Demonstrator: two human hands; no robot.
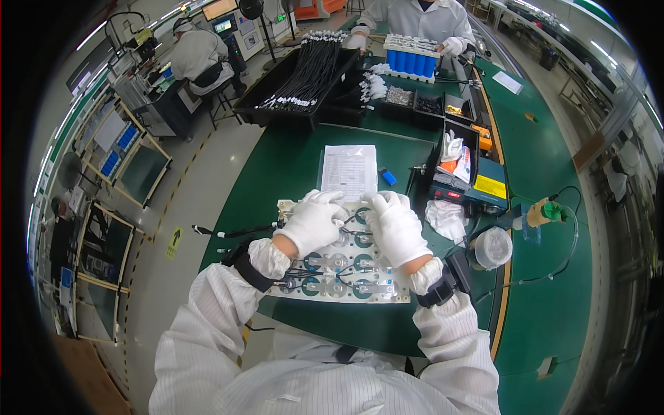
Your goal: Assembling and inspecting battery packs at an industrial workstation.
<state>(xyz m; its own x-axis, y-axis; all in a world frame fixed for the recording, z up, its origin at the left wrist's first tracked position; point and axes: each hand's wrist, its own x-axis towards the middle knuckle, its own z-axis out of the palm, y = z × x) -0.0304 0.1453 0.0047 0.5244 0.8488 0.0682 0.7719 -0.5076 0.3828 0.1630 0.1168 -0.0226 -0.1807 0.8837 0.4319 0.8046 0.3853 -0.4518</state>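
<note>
A white battery pack plate (325, 287) with round openings, metal tabs and thin black wires lies on the green table in front of me. Both my hands wear white gloves and are over its far half. My left hand (317, 223) has its fingers bent and drawn together near the middle of the far edge. Just to its right, my right hand (395, 227) curls its fingers down at the plate, close to a short black wire (351, 216). Whatever lies between the fingertips of either hand is too small or hidden. A black cable bundle (238, 232) sticks out past the plate's left side.
Beyond the plate lie a printed sheet (348, 169) and a blue block (388, 176). Farther off stands a black tray of cables (304, 83). To the right are a boxed device (487, 185) and a clear tub (492, 247). A co-worker (422, 24) handles a blue battery pack (411, 59) opposite.
</note>
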